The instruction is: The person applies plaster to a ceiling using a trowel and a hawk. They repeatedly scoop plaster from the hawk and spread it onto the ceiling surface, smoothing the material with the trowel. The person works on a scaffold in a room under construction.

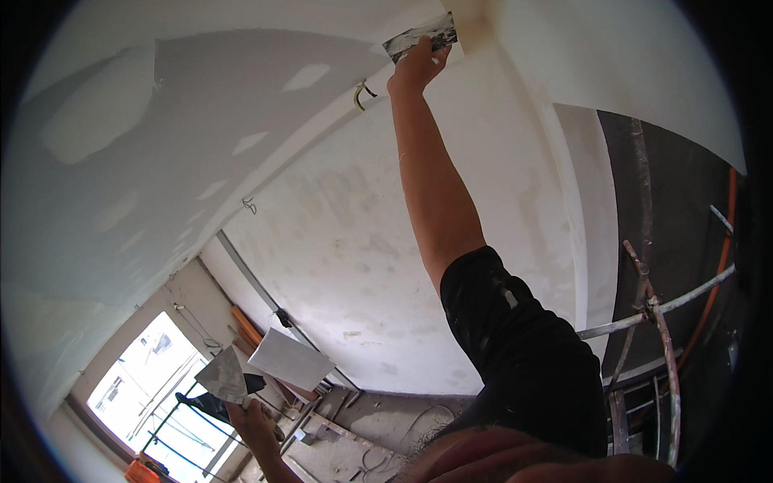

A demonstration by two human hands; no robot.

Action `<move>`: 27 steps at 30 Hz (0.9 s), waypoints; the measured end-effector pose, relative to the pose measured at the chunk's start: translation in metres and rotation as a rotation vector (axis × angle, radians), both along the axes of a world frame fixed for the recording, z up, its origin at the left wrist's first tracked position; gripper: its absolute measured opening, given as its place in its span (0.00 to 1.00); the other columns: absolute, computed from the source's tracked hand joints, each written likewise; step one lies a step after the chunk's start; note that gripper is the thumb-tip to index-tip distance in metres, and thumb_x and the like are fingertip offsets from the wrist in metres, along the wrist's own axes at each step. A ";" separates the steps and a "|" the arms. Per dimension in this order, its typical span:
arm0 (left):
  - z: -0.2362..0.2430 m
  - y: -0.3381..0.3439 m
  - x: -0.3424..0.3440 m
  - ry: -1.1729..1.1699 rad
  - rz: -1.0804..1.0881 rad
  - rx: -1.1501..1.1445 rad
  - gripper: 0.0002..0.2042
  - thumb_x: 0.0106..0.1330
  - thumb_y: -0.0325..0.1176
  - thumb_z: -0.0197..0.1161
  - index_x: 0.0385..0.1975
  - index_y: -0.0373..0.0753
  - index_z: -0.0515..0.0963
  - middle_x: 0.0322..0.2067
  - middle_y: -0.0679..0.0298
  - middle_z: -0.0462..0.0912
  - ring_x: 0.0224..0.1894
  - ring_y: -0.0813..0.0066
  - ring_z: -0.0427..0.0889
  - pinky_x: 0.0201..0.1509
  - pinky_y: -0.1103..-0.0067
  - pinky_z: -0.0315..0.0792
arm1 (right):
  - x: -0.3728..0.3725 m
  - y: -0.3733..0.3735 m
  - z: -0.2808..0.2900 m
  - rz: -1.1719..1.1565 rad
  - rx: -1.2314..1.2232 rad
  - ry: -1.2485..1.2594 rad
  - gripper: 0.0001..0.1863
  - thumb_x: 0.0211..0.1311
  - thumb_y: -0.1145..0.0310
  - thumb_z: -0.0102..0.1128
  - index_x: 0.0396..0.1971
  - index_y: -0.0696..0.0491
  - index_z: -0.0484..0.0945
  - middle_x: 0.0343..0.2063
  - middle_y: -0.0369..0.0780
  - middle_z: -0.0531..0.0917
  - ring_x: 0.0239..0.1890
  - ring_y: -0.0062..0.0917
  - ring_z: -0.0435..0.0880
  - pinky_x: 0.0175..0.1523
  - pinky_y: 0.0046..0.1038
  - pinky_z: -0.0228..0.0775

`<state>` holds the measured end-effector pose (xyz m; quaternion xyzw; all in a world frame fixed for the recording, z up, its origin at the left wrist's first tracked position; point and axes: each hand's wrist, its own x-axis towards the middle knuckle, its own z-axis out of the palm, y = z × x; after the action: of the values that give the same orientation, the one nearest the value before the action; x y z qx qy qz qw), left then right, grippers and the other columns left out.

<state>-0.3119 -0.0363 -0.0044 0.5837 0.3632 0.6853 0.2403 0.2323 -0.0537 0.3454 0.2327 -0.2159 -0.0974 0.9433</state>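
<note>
My right hand (419,68) is raised high at the top, fingers closed round a wide putty knife. Smears of white compound mark the blade of this right putty knife (435,32), which lies against the ceiling close to the corner with the wall. Down at the lower left, my left hand (254,423) grips a second putty knife (222,377) by its handle, its grey broad blade pointing up. A flat white board (291,362) shows just beyond that blade; whether I hold it cannot be made out.
Pale filler patches (101,113) dot the grey ceiling. Loose wires (360,95) hang near the wall's top edge. Scaffold tubes (660,322) stand at the right. A bright window opening (153,386) lies lower left, with boards and cables on the floor (411,423) far below.
</note>
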 end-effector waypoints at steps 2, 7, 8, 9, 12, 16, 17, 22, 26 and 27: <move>-0.002 0.003 0.003 -0.029 -0.022 -0.014 0.27 0.61 0.21 0.50 0.64 0.35 0.65 0.27 0.66 0.69 0.21 0.82 0.69 0.24 0.80 0.68 | 0.013 0.007 0.004 0.017 0.017 -0.022 0.25 0.60 0.72 0.48 0.60 0.49 0.67 0.50 0.36 0.74 0.48 0.25 0.73 0.54 0.28 0.67; -0.005 0.012 0.007 -0.049 -0.045 -0.006 0.24 0.61 0.21 0.50 0.60 0.35 0.67 0.28 0.65 0.70 0.21 0.81 0.70 0.24 0.80 0.68 | 0.039 0.022 0.016 0.012 -0.050 -0.023 0.30 0.62 0.72 0.43 0.66 0.54 0.63 0.56 0.43 0.74 0.53 0.30 0.74 0.58 0.31 0.67; -0.006 0.014 0.008 -0.055 -0.040 -0.008 0.23 0.61 0.21 0.50 0.59 0.35 0.67 0.28 0.65 0.70 0.21 0.81 0.70 0.24 0.80 0.68 | 0.045 0.024 0.018 0.013 -0.017 -0.010 0.29 0.62 0.72 0.43 0.66 0.54 0.63 0.56 0.42 0.73 0.53 0.30 0.74 0.58 0.31 0.67; -0.007 0.015 0.007 -0.071 -0.047 -0.008 0.23 0.61 0.21 0.50 0.59 0.34 0.67 0.28 0.65 0.70 0.21 0.80 0.70 0.24 0.80 0.68 | 0.050 0.025 0.020 0.011 0.016 -0.004 0.29 0.62 0.72 0.43 0.66 0.54 0.63 0.56 0.42 0.73 0.54 0.30 0.74 0.58 0.32 0.67; -0.011 0.018 0.003 -0.069 -0.037 0.019 0.21 0.61 0.21 0.51 0.57 0.34 0.68 0.28 0.65 0.70 0.21 0.80 0.71 0.24 0.80 0.68 | 0.066 0.028 0.027 0.062 0.028 -0.001 0.27 0.59 0.73 0.46 0.62 0.48 0.67 0.50 0.37 0.75 0.48 0.28 0.75 0.54 0.31 0.68; -0.017 0.022 -0.003 -0.081 0.017 -0.008 0.21 0.62 0.21 0.51 0.57 0.34 0.68 0.29 0.64 0.72 0.21 0.80 0.71 0.24 0.79 0.67 | 0.074 0.030 0.033 0.042 0.043 -0.067 0.26 0.57 0.74 0.48 0.58 0.46 0.69 0.48 0.35 0.76 0.46 0.27 0.75 0.52 0.31 0.68; -0.018 0.023 -0.004 -0.079 0.005 -0.003 0.22 0.62 0.21 0.51 0.58 0.34 0.68 0.28 0.64 0.72 0.20 0.80 0.70 0.24 0.79 0.67 | 0.072 0.030 0.034 0.064 0.031 -0.083 0.26 0.57 0.74 0.48 0.58 0.46 0.69 0.48 0.35 0.75 0.46 0.27 0.75 0.53 0.31 0.68; -0.024 0.026 -0.001 -0.092 -0.014 -0.006 0.25 0.61 0.21 0.50 0.61 0.34 0.66 0.28 0.65 0.72 0.20 0.80 0.70 0.24 0.80 0.67 | 0.037 0.017 0.035 -0.046 -0.044 -0.101 0.30 0.60 0.75 0.45 0.65 0.52 0.63 0.54 0.39 0.73 0.51 0.26 0.74 0.54 0.31 0.69; -0.026 0.024 -0.005 -0.076 -0.030 -0.009 0.26 0.61 0.21 0.50 0.62 0.34 0.66 0.26 0.65 0.71 0.20 0.80 0.69 0.24 0.80 0.66 | -0.003 -0.006 0.041 -0.074 -0.069 -0.045 0.29 0.63 0.76 0.48 0.66 0.61 0.63 0.56 0.47 0.75 0.54 0.32 0.75 0.59 0.31 0.67; -0.026 0.023 -0.007 -0.076 -0.033 -0.011 0.26 0.61 0.21 0.50 0.63 0.34 0.65 0.26 0.65 0.71 0.20 0.81 0.69 0.24 0.81 0.66 | -0.012 -0.012 0.042 -0.086 -0.102 -0.040 0.32 0.64 0.77 0.48 0.69 0.64 0.60 0.62 0.52 0.74 0.59 0.38 0.76 0.64 0.33 0.65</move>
<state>-0.3190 -0.0131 -0.0307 0.5617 0.3479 0.7009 0.2685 0.2199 -0.0656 0.3873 0.1768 -0.2490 -0.1222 0.9444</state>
